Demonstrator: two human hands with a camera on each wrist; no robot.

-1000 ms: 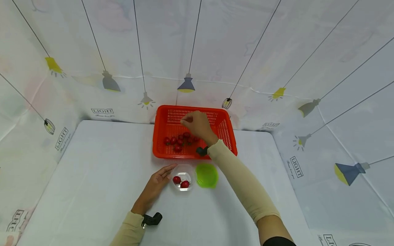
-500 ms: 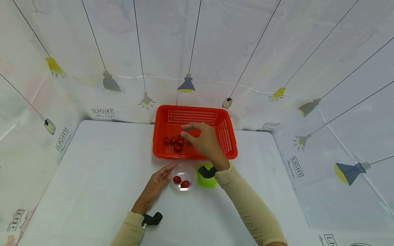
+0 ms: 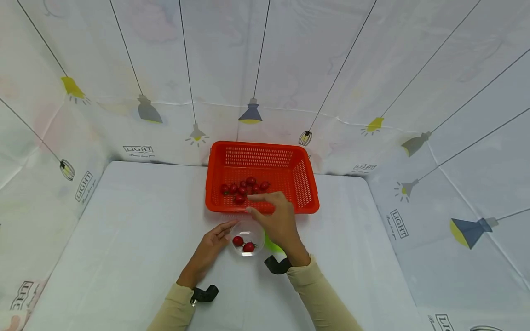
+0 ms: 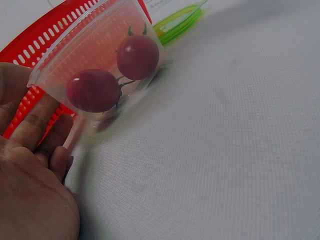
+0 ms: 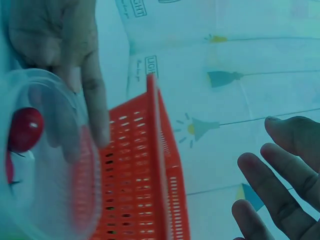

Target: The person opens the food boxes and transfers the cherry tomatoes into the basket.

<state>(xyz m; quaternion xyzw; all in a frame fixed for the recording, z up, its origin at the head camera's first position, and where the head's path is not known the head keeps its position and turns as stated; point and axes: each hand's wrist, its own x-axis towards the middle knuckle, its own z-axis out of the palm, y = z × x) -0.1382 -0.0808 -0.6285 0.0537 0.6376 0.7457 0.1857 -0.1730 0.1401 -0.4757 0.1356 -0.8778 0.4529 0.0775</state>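
A clear plastic bowl (image 3: 247,230) stands on the white table, holding two cherry tomatoes (image 4: 94,90) with green stems. My left hand (image 3: 211,243) rests at the bowl's left side with its fingers extended along the wall. My right hand (image 3: 279,223) hovers between the bowl and the red basket (image 3: 302,174); thumb and fingers are apart, and nothing shows between them in the right wrist view. Inside the basket lie several more cherry tomatoes (image 3: 242,190), mostly toward its left and middle.
A bright green lid-like dish (image 3: 272,243) lies right of the bowl, partly hidden under my right hand and wrist. Behind the basket, a curtain (image 3: 174,69) printed with lamps hangs along the table's far edge.
My right hand has drawn back from over the basket toward me, its thumb and fingers spreading apart. The tomatoes it covered now show. The left hand and the bowl have stayed put.
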